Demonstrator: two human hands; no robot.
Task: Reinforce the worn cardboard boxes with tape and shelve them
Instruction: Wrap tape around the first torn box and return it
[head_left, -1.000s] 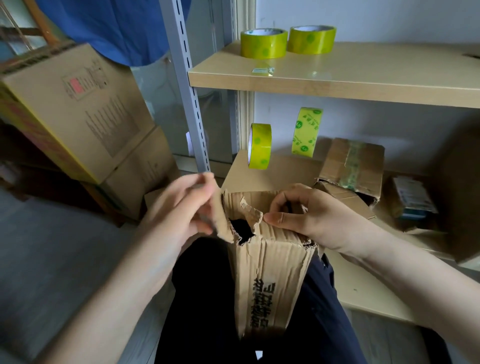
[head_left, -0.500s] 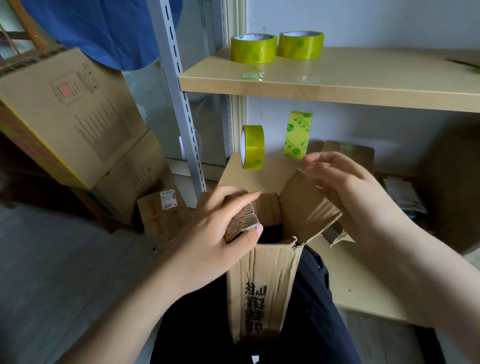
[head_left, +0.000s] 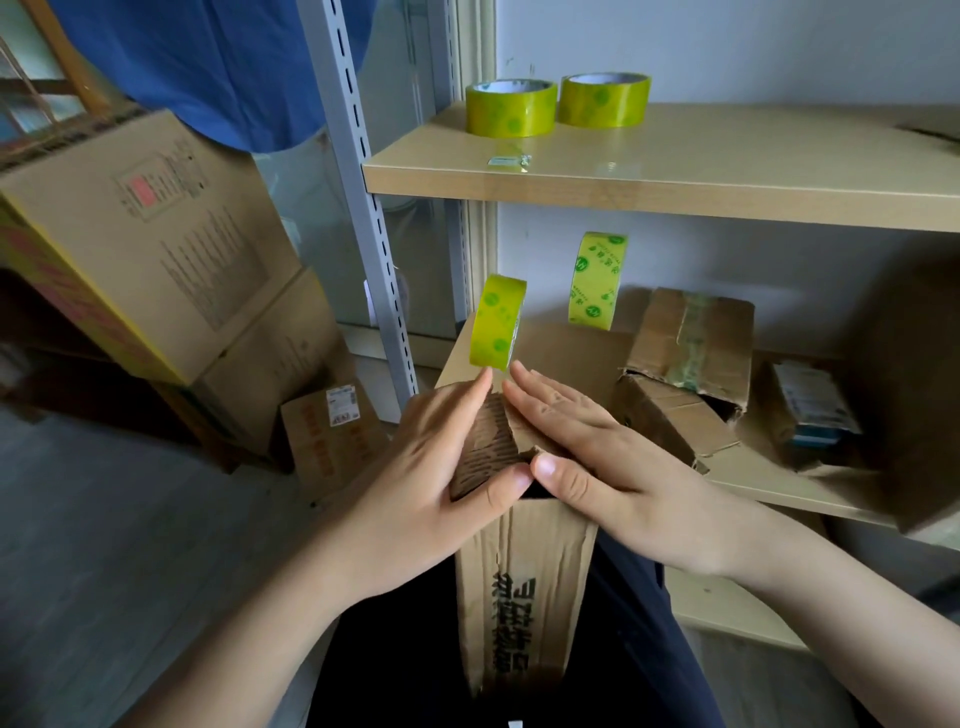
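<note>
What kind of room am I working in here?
Probably a storeroom or packing corner: wooden shelves holding tape rolls, stacked cardboard boxes on the floor, and a slotted metal rack post.

Worn matt corrugated cardboard box (head_left: 524, 582)

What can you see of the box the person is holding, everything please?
The box is tall, narrow brown cardboard with black printed characters down its near face, creased and worn. It stands upright against the person's dark-clad lap. Its top flaps are folded shut; one has its outer paper torn off, baring the ridges. The left hand and right hand press flat on the flaps, thumbs meeting at the near edge. No tape shows on it.
</note>
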